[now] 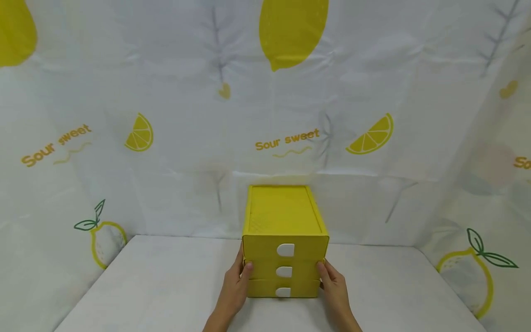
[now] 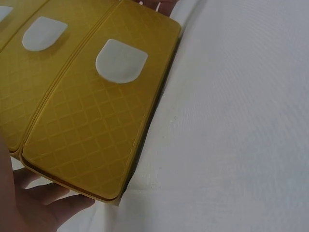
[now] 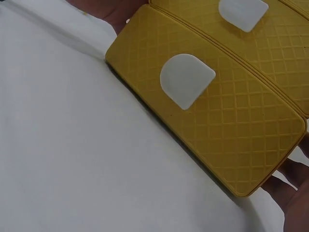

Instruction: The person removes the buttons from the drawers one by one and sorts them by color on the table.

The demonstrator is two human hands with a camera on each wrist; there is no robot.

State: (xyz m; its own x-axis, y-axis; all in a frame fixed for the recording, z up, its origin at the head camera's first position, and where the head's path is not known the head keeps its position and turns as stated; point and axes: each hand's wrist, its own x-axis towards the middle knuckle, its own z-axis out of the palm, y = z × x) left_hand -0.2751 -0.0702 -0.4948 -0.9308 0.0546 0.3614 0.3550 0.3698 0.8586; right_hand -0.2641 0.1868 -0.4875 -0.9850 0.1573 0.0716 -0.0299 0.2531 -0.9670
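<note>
A yellow three-drawer storage box (image 1: 286, 212) stands at the back of the table, its drawer fronts facing me. Each front carries a white rounded tab handle (image 1: 285, 250). My left hand (image 1: 235, 287) grips the box's left side, thumb at the front edge and fingers along the side wall. Opposite it, my right hand (image 1: 335, 287) holds the right side in the same manner. The left wrist view shows the quilted bottom drawer front (image 2: 87, 121) and left fingers (image 2: 72, 205) against the side. All drawers appear closed. The box's back is hidden.
A white cloth (image 1: 166, 281) covers the table under the box. Behind it hangs a white curtain (image 1: 186, 138) printed with lemons and lettering, close to the box's back. Similar printed cloth flanks the table left and right.
</note>
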